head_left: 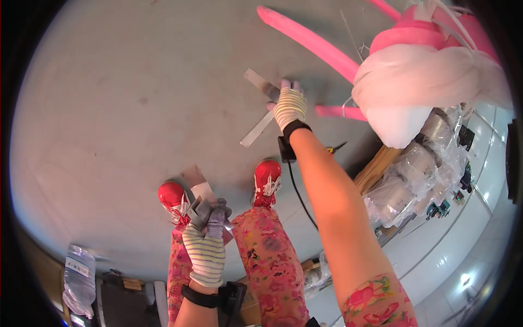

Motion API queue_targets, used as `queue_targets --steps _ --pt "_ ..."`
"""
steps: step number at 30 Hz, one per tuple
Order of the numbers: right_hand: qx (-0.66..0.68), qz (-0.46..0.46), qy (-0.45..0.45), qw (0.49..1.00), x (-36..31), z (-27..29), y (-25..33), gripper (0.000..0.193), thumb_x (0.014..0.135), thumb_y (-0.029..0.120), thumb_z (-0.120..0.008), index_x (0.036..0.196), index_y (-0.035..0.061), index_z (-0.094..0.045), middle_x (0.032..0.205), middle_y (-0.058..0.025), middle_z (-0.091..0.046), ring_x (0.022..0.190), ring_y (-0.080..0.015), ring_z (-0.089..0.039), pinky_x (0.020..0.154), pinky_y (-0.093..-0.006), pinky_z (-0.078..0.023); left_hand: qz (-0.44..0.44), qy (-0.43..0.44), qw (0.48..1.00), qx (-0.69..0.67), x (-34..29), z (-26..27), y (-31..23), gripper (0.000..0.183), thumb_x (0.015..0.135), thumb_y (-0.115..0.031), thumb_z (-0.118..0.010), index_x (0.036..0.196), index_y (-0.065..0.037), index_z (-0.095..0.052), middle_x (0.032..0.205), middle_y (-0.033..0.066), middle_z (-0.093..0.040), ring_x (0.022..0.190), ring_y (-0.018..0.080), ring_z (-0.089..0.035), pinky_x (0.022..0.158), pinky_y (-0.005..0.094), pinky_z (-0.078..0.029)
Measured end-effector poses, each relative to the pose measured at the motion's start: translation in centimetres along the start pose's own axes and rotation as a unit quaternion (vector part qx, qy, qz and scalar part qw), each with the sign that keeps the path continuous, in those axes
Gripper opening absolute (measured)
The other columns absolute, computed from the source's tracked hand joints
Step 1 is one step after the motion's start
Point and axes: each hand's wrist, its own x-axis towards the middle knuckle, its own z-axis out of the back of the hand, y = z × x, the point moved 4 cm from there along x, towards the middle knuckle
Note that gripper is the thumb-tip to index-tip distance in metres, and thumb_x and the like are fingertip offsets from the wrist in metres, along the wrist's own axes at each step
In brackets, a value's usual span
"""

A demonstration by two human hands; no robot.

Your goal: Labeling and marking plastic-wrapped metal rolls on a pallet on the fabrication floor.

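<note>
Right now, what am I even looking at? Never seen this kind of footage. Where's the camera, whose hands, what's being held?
There is one picture, taken by a wide fisheye camera worn on a person's head and looking down. That is why straight edges bend and the corners go black.

No machine is involved: both hands belong to the wearer, in striped work gloves with black wrist straps. The left hand is low, its fingers closed on a few flat grey metal pieces. The right hand reaches forward and touches grey metal strips lying on the grey floor.

Below are the wearer's red shoes and flowered trousers. At the upper right stands a pink frame with a white cloth bundle, and beside it are plastic-wrapped rolls. A clear plastic bottle shows at the lower left.
</note>
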Motion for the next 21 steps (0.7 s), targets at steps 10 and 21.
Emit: queue_targets --steps 10,21 --pt "0.077 -0.003 0.029 0.997 0.0 -2.0 -1.6 0.028 0.074 0.021 -0.065 0.097 0.006 -0.06 0.093 -0.0179 -0.062 0.089 -0.0343 -0.059 0.076 -0.0409 -0.047 -0.004 -0.061 0.996 -0.067 0.0 0.0 -0.4 0.022 0.085 -0.004 -0.058 0.106 -0.001 -0.054 0.091 0.0064 -0.06 0.074 0.013 -0.057 0.064 0.0263 -0.048" --pt "0.434 -0.282 0.026 0.855 -9.1 -9.5 -1.0 0.035 0.07 0.029 -0.075 0.083 -0.0001 -0.062 0.073 -0.0112 -0.063 0.068 -0.0228 -0.059 0.065 -0.0358 -0.047 0.074 -0.011 0.996 -0.054 -0.2 -1.0 0.2 0.018 0.085 -0.002 -0.056 0.102 0.0 -0.055 0.09 0.0084 -0.061 0.078 0.0175 -0.059 0.065 0.0296 -0.05"
